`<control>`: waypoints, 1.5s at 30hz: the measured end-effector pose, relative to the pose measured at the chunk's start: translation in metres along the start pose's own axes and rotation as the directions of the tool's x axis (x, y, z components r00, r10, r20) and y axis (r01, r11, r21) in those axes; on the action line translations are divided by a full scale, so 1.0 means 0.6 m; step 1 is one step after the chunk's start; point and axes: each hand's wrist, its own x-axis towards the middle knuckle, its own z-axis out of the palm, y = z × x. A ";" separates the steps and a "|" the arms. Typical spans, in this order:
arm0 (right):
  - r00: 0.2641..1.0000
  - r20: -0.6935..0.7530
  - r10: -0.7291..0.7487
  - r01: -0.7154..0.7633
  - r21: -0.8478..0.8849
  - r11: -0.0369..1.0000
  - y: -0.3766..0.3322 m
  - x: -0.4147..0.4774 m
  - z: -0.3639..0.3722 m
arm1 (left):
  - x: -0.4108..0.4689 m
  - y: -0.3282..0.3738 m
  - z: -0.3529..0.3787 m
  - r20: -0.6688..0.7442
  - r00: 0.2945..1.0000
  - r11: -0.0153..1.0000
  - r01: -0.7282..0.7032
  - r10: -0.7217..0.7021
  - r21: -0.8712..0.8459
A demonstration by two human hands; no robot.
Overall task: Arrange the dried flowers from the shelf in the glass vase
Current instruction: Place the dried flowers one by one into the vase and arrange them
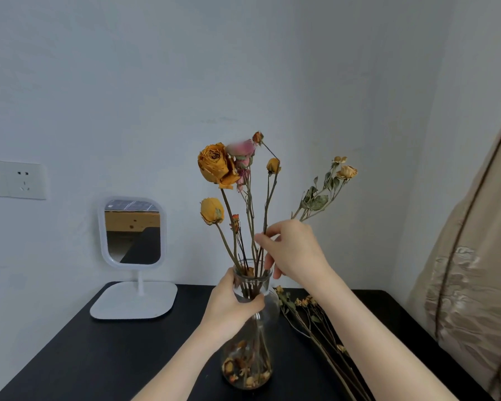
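Note:
A clear glass vase [268,319] stands on the black table [99,357], with dried petals loose in its bottom. Several dried flowers [217,166], orange, yellow and pink, rise from its mouth. My left hand [232,305] grips the vase's neck. My right hand [292,253] is just above the rim and pinches the stems near the middle of the bunch. A leafy sprig with pale yellow buds [327,189] juts up and to the right from behind that hand. More dried stems [310,316] lie flat on the table to the right of the vase.
A white standing mirror [133,235] with a flat base sits at the table's back left. A wall socket [12,179] is on the left wall. A beige curtain [475,270] hangs at the right, close to the table's edge.

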 end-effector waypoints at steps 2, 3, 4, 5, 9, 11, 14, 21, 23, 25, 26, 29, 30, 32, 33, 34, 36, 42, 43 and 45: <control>0.997 -0.068 -0.040 0.040 0.012 0.999 0.000 0.004 -0.004 | 0.001 0.000 0.001 0.000 1.000 1.000 -0.006 0.006 0.003; 0.996 -0.080 -0.046 0.047 0.009 0.999 0.001 0.004 -0.004 | 0.001 0.000 0.001 0.002 1.000 1.000 -0.009 0.009 0.003; 0.996 -0.082 -0.045 0.045 0.004 0.999 0.002 0.004 -0.003 | 0.001 0.000 0.002 0.004 1.000 1.000 -0.010 0.010 0.002; 0.996 -0.082 -0.039 0.040 0.000 0.999 0.003 0.004 -0.001 | 0.002 -0.001 0.003 0.004 1.000 1.000 -0.011 0.011 0.002; 0.996 -0.084 -0.024 0.024 0.005 1.000 0.007 0.009 0.000 | 0.005 -0.001 0.001 0.018 1.000 1.000 0.001 -0.001 0.027; 0.997 -0.077 -0.020 0.021 0.017 1.000 0.009 0.011 0.000 | 0.007 -0.003 0.000 0.023 1.000 0.997 -0.003 0.001 0.071; 0.997 -0.082 -0.013 0.019 0.070 0.997 0.015 0.008 -0.001 | 0.000 -0.007 0.008 -0.081 0.997 0.985 0.011 0.003 0.173; 0.984 -0.153 -0.093 0.125 0.213 0.969 0.036 -0.027 -0.014 | 0.008 0.006 0.018 -0.207 0.978 0.992 0.003 0.023 0.124; 0.986 -0.141 -0.094 0.127 0.247 0.961 0.048 -0.041 -0.018 | 0.010 0.005 0.012 -0.176 0.983 0.994 -0.026 0.045 0.108; 0.991 -0.113 -0.074 0.101 0.256 0.961 0.065 -0.055 -0.021 | 0.011 0.002 0.003 -0.133 0.990 0.997 -0.029 0.038 0.066; 0.993 -0.101 -0.055 0.080 0.259 0.963 0.077 -0.062 -0.022 | 0.011 0.001 -0.002 -0.106 0.994 0.999 -0.020 0.025 0.042; 0.996 -0.082 0.024 -0.001 0.274 0.962 0.119 -0.078 -0.023 | 0.011 -0.003 -0.017 -0.020 1.000 0.999 0.017 -0.018 -0.032; 0.995 -0.077 0.055 -0.032 0.278 0.960 0.135 -0.084 -0.023 | 0.011 -0.004 -0.021 0.001 1.000 0.998 0.029 -0.029 -0.048; 0.992 -0.052 0.116 -0.099 0.264 0.959 0.168 -0.095 -0.023 | 0.009 -0.004 -0.025 0.028 0.999 0.997 0.044 -0.042 -0.066; 0.989 -0.032 0.145 -0.133 0.253 0.958 0.184 -0.101 -0.022 | 0.008 -0.003 -0.024 0.022 0.999 0.997 0.041 -0.040 -0.064; 0.985 -0.012 0.172 -0.165 0.241 0.956 0.199 -0.106 -0.021 | 0.007 -0.003 -0.021 -0.012 0.999 0.998 0.030 -0.030 -0.050; 0.975 0.018 0.223 -0.221 0.224 0.949 0.224 -0.115 -0.017 | 0.005 -0.003 -0.014 -0.119 0.993 1.000 0.013 -0.015 -0.017; 0.945 0.032 0.325 -0.325 0.187 0.927 0.270 -0.128 0.000 | 0.004 0.005 -0.005 -0.202 0.979 1.000 0.018 -0.022 -0.020; 0.940 0.026 0.340 -0.340 0.156 0.928 0.278 -0.130 0.002 | 0.003 0.005 -0.006 -0.200 0.980 1.000 0.011 -0.015 -0.023; 0.932 0.029 0.361 -0.362 0.056 0.930 0.293 -0.136 0.007 | 0.002 0.004 -0.007 -0.188 0.982 0.999 0.007 -0.013 -0.032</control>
